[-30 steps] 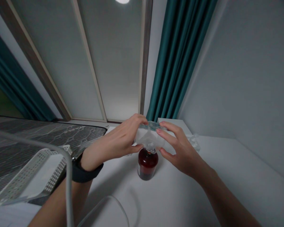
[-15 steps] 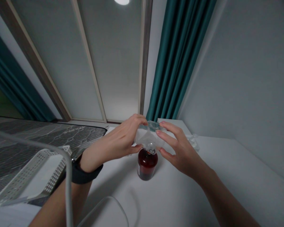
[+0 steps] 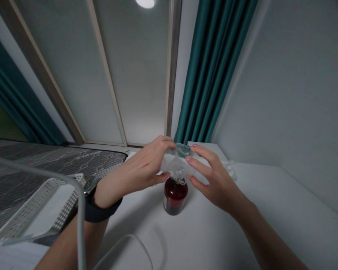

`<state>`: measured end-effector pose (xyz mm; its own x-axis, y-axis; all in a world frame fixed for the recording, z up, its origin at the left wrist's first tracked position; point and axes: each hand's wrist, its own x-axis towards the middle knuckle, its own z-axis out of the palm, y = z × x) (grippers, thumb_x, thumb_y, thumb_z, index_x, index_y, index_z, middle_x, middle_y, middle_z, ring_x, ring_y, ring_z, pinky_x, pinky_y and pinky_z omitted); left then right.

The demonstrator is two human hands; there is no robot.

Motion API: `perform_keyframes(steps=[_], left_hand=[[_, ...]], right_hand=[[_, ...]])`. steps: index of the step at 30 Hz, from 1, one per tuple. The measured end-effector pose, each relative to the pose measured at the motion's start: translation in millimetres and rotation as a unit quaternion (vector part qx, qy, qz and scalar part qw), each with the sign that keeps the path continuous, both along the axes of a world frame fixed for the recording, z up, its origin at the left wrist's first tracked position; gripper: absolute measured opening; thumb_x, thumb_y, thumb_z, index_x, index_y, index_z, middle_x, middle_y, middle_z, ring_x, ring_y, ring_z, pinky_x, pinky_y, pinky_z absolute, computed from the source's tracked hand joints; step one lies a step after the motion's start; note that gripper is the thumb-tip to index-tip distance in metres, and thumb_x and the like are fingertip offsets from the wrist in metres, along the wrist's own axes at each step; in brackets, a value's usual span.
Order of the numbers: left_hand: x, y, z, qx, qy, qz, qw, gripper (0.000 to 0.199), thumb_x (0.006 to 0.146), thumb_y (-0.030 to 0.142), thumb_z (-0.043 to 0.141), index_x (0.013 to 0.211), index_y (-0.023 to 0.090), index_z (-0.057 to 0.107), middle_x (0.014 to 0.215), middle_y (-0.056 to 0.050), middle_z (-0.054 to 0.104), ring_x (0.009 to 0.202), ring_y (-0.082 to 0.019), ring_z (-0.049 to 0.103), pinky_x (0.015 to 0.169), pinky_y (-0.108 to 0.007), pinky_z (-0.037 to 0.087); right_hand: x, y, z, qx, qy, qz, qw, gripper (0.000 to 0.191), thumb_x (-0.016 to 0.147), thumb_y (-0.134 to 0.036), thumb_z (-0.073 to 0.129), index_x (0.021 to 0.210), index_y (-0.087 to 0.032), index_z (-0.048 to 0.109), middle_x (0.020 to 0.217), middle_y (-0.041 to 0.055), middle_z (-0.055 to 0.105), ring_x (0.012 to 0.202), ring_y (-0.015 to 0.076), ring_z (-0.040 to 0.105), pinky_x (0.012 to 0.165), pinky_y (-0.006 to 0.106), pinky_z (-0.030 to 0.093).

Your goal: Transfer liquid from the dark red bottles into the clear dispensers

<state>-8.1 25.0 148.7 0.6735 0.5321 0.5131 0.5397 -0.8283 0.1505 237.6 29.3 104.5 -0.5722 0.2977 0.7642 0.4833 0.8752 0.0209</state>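
Observation:
A clear, see-through plastic piece (image 3: 174,163), perhaps a small bag, is held up between both hands. My left hand (image 3: 148,163) grips its left side, with the fingertips over the top edge and the thumb below. On the other side my right hand (image 3: 211,172) pinches it, index finger at the top and thumb near the bottom. Just below and behind its lower edge stands a dark red-brown bottle (image 3: 175,197), upright on the white table (image 3: 208,236). The plastic hides the bottle's top, and I cannot tell whether the two touch.
At the left lies a white perforated basket (image 3: 42,210). A grey cable (image 3: 81,210) crosses the near left, and a thinner white cable (image 3: 129,236) curves on the table. Behind my right hand are a white box (image 3: 210,147) and crumpled clear plastic (image 3: 230,168).

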Motion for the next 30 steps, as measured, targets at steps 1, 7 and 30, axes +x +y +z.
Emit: perform_keyframes(steps=[1,7,30], left_hand=[[0.0,-0.2,0.2,0.001,-0.001,0.000,1.000,0.055,0.082,0.011,0.066,0.127,0.023,0.035,0.130,-0.013,0.048,0.125,-0.030,0.052,0.105,-0.046,0.048],[0.2,-1.5,1.5,0.002,-0.016,-0.001,1.000,0.054,0.081,0.010,0.067,0.126,0.022,0.039,0.130,-0.013,0.050,0.123,-0.030,0.054,0.103,-0.045,0.049],[2.9,-1.0,3.5,0.041,-0.013,0.001,0.999,0.056,0.082,0.008,0.066,0.127,0.020,0.036,0.133,-0.015,0.047,0.125,-0.030,0.052,0.101,-0.046,0.051]], right_hand=[[-0.1,0.0,0.1,0.003,0.000,0.001,1.000,0.078,0.088,0.000,0.056,0.150,-0.037,0.025,0.143,0.0121,0.045,0.138,0.0307,0.045,0.106,0.058,0.049],[0.2,0.7,-0.6,0.002,0.000,0.005,1.000,0.076,0.089,-0.001,0.055,0.149,-0.036,0.025,0.144,0.0120,0.044,0.139,0.0304,0.043,0.107,0.058,0.049],[-0.1,6.8,-0.7,0.034,0.021,0.027,0.999,0.072,0.086,0.004,0.058,0.145,-0.029,0.032,0.143,0.0140,0.042,0.142,0.0300,0.040,0.109,0.057,0.048]])
